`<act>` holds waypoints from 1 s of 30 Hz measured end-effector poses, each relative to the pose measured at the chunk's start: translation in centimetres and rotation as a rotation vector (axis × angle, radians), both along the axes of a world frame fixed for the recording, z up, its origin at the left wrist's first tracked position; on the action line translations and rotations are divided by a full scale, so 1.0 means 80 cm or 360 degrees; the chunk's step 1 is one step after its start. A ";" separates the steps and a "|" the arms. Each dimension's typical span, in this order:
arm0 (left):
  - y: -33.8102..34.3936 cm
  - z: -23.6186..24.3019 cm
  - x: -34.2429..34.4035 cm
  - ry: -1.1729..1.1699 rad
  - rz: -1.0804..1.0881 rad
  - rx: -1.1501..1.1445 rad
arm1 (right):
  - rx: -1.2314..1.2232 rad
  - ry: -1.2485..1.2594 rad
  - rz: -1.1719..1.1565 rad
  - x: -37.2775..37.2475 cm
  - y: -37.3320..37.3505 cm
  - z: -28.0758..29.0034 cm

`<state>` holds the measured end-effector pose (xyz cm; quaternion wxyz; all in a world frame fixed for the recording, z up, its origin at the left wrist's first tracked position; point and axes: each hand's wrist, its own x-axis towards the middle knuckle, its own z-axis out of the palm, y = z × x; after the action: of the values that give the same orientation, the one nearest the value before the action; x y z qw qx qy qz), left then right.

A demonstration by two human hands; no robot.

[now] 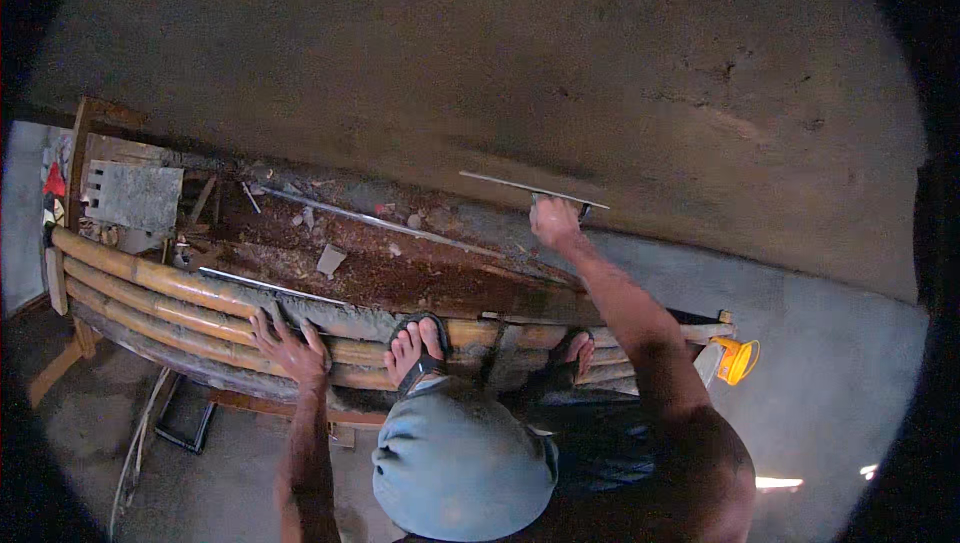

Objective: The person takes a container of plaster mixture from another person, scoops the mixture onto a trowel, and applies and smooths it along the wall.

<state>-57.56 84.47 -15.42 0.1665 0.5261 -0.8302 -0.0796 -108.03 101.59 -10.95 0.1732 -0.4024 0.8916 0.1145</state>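
While the right hand point(555, 222) grips the trowel point(520, 187) with its fingers curled around the handle, the left hand point(290, 351) rests on the bamboo poles point(195, 288), palm down, fingers spread, holding nothing. The trowel is at the lower part of the grey-brown wall point(400, 63), its blade seen nearly edge-on (whether it touches the surface, I cannot tell). Judging by the finish, the smoothing seems well along: much of the wall looks evenly coated, particularly above and left of the blade. Pits and rough marks point(725, 70) at the upper right suggest that some surface work is left, though dim light hides finer flaws.
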 end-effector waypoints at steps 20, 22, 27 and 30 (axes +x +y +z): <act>-0.008 0.007 -0.001 0.0038 -0.0077 -0.0206 | -0.1118 -0.0386 0.0019 0.031 -0.127 0.389; -0.004 0.006 0.008 -0.0054 -0.0045 -0.0111 | -0.1140 -0.0442 -0.0053 0.040 -0.127 0.474; -0.001 -0.006 0.026 0.0003 -0.0003 -0.0246 | -0.1078 -0.0389 -0.0083 0.042 -0.122 0.633; 0.002 0.002 0.019 -0.0064 0.0020 -0.0103 | -0.1399 -0.0435 -0.0185 0.007 -0.057 0.680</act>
<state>-56.07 84.65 -15.28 0.1672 0.5270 -0.8322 -0.0410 -107.51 97.00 43.47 0.1084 -0.3984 0.8456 -0.3383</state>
